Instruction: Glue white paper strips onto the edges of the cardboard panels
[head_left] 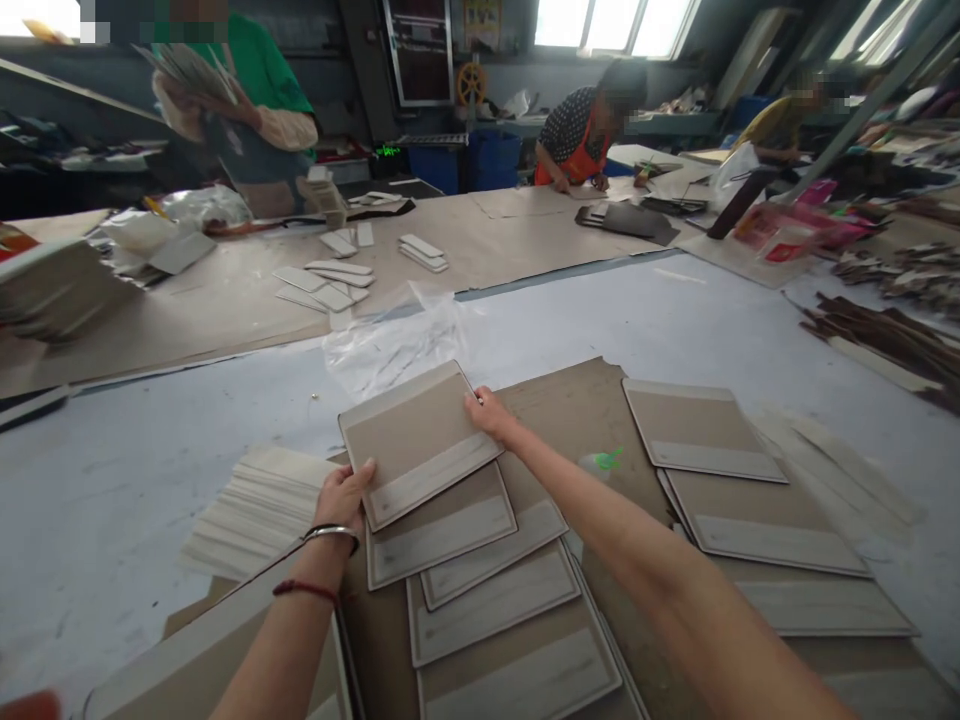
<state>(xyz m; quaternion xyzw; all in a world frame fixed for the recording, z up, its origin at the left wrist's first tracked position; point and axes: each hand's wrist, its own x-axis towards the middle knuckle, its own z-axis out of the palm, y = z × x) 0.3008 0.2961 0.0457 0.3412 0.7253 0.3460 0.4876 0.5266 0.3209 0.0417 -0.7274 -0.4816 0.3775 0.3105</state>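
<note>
Between my hands is a flat tan panel (420, 430) with pale strips along two edges. My left hand (345, 500) grips its lower left side, thumb on top. At its upper right edge, my right hand (489, 412) pinches the rim. The panel lies over or just above the top of a fanned row of similar panels (495, 600); whether it touches them I cannot tell. A fanned stack of pale strips (259, 510) lies left of my left hand. Brown board (555, 400) shows beneath the row. My fingers under the panel are hidden.
Another fanned row of panels (705, 430) lies at right, and more panels (202, 665) at lower left. Crumpled clear plastic (405, 335) sits beyond my hands. Small pale pieces (330, 285) lie on the far table (495, 235). Several people work behind it. Dark strips (885, 345) pile up right.
</note>
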